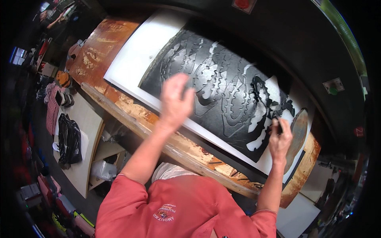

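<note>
A black sheet (214, 111) lies on a white board (133, 55), with jagged-edged and curved shapes cut through it. White shows through several gaps. Over the sheet's near left part hovers my left hand (177, 101), blurred, its thumb apart from the fingers and nothing seen in it. At the sheet's right end my right hand (280, 139) is closed, its fingers pinching a black scrap. Ragged black offcuts (262, 89) stand up from the sheet just beyond that hand. Close to its right lies a long rounded, sole-shaped piece (298, 137), greyish with a brown edge.
The worn wooden table (107, 39) has a rounded front edge, with small black slivers (238, 174) near it. Dark machine housing carries a red button (242, 4) and a green button (333, 90). At left, a side table (85, 135) holds a black plastic bag (70, 139).
</note>
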`<state>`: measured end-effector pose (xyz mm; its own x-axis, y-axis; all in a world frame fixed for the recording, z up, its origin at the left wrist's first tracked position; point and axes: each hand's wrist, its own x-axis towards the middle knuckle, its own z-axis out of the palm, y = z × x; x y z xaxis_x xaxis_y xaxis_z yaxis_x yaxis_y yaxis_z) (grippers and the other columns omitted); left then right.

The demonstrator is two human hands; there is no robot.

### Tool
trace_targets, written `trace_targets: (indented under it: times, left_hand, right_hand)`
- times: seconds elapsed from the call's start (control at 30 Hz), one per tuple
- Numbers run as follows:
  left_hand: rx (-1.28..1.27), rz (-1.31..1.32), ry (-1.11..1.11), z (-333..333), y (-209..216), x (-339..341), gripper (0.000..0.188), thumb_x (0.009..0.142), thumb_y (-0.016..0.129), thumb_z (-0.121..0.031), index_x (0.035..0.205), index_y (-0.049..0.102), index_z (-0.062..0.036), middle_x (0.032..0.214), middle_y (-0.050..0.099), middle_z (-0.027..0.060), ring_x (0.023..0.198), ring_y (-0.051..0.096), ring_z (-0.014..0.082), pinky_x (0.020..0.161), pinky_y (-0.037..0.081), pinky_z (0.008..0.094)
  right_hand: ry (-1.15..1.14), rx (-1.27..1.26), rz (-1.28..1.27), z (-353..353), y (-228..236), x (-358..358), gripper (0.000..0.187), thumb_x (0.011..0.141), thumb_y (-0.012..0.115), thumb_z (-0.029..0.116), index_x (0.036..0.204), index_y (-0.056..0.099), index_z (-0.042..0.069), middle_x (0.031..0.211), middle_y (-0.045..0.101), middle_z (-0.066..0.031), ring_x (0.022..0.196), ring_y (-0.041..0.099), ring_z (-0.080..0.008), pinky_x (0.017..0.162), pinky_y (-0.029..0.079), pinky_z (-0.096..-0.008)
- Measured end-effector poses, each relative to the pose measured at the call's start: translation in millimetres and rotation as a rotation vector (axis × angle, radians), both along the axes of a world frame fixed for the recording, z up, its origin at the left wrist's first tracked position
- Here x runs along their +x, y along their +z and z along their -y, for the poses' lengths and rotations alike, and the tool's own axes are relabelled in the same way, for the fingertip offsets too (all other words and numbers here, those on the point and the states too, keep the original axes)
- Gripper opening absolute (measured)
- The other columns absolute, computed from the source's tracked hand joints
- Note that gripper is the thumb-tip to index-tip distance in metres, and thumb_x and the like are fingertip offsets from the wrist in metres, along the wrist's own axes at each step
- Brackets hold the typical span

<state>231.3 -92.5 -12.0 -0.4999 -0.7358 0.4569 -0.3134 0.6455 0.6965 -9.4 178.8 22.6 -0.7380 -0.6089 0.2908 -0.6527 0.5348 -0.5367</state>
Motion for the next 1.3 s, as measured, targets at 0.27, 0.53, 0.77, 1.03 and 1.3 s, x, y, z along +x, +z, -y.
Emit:
trace_targets:
  times: [0.27,0.53,0.77,1.03,1.3]
  left_hand:
    - [0.179,0.252,0.189,90,18,74,0.05,0.095,0.075,-0.018,0.135,0.062,0.009,0.128,0.067,0.0265,0.113,0.067,0.0384,0.102,0.052,0.0442]
    - [0.84,0.148,-0.102,141,27,84,0.054,0.098,0.074,-0.023,0.136,0.062,0.0133,0.124,0.074,0.0253,0.114,0.071,0.0245,0.099,0.056,0.0356]
    - [1.268,-0.27,-0.381,146,8,81,0.03,0.103,0.064,-0.007,0.13,0.066,0.0053,0.113,0.071,0.003,0.1,0.064,0.0084,0.089,0.053,0.0265]
    - [1.691,-0.683,-0.386,133,17,63,0.031,0.102,0.06,-0.003,0.132,0.065,0.0017,0.121,0.073,0.0088,0.111,0.068,0.0156,0.102,0.051,0.0301]
    - [1.223,-0.252,-0.377,142,10,80,0.029,0.106,0.056,-0.006,0.131,0.062,0.0064,0.112,0.076,0.0116,0.104,0.072,0.0179,0.095,0.058,0.0329]
  right_hand:
    - [0.096,-0.494,-0.081,130,41,34,0.023,0.104,0.065,0.003,0.126,0.071,-0.003,0.106,0.068,-0.0105,0.085,0.07,-0.0175,0.073,0.059,-0.0289]
    - [0.539,-0.164,-0.315,286,-25,127,0.035,0.089,0.079,0.005,0.124,0.074,0.006,0.102,0.063,-0.0153,0.09,0.064,-0.0329,0.077,0.056,-0.0424]
    - [0.633,-0.074,-0.164,286,-17,151,0.044,0.083,0.082,0.002,0.125,0.07,-0.002,0.1,0.062,-0.0164,0.088,0.062,-0.0347,0.077,0.054,-0.0434]
    - [0.46,0.009,0.233,290,8,157,0.037,0.086,0.083,0.008,0.119,0.072,-0.006,0.091,0.064,-0.0134,0.079,0.062,-0.027,0.073,0.054,-0.0385]
    - [-0.06,-0.207,0.794,263,12,133,0.034,0.101,0.074,0.029,0.112,0.074,-0.004,0.1,0.074,-0.005,0.09,0.065,-0.0129,0.086,0.052,-0.029]
